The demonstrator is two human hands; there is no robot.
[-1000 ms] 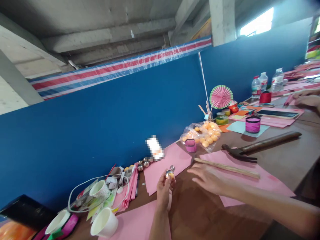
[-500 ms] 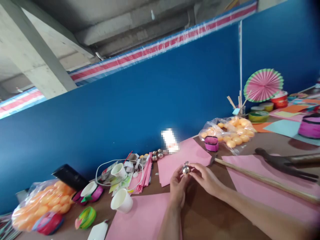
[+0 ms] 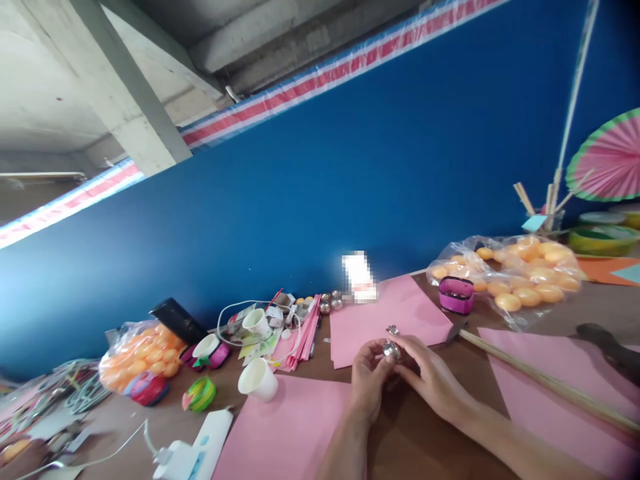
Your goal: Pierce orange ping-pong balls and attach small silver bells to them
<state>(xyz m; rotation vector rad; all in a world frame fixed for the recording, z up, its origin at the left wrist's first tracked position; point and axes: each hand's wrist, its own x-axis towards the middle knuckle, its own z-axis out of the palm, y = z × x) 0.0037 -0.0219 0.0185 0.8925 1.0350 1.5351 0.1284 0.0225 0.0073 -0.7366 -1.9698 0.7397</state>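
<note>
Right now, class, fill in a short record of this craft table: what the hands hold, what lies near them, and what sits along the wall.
hands: left hand and right hand together pinch a small silver ball
under hands: brown table
nearby: pink paper sheets, a long wooden stick
left side: white paper cup
along wall: bags of orange balls, pink paper fan

Silver ball [image 3: 391,349]; pink paper [image 3: 387,317]; orange balls [image 3: 520,273]; blue wall [image 3: 310,193]; white cup [image 3: 257,381].
</note>
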